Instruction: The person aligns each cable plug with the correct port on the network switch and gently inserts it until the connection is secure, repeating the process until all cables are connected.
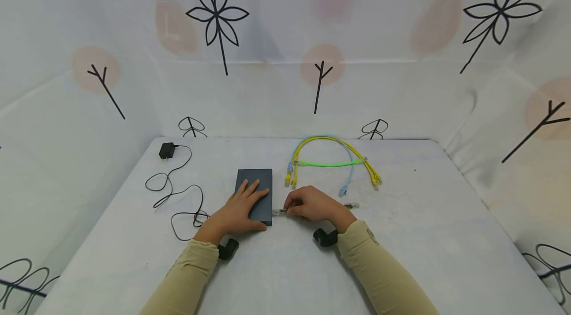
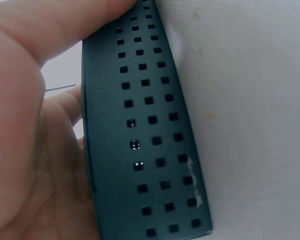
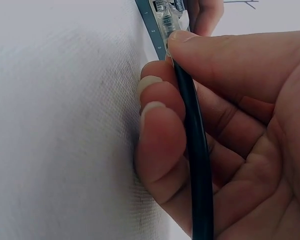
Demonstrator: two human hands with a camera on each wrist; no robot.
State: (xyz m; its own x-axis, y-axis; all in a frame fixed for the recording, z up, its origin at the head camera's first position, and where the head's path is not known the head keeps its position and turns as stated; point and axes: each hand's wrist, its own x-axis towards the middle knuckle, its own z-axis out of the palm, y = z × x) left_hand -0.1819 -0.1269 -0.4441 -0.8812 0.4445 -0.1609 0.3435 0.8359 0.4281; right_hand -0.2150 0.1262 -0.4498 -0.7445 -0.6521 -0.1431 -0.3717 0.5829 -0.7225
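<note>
A dark grey network switch (image 1: 254, 198) lies flat on the table. My left hand (image 1: 241, 208) rests on top of it with straight, spread fingers, its thumb along the near edge. The left wrist view shows the switch's side panel (image 2: 105, 130) with rows of square holes. My right hand (image 1: 310, 203) pinches a black network cable (image 3: 194, 130) between thumb and fingers just behind its clear plug (image 3: 167, 22). That plug is at the numbered port side of the switch; how deep it sits cannot be seen. The cable's other plug (image 1: 352, 205) lies right of the hand.
Behind the right hand lie yellow network cables (image 1: 323, 138), a light blue cable (image 1: 352, 173) and a short green cable (image 1: 327, 165). A black power adapter (image 1: 167, 150) sits at the far left, its thin cord (image 1: 171, 191) looping toward the left hand.
</note>
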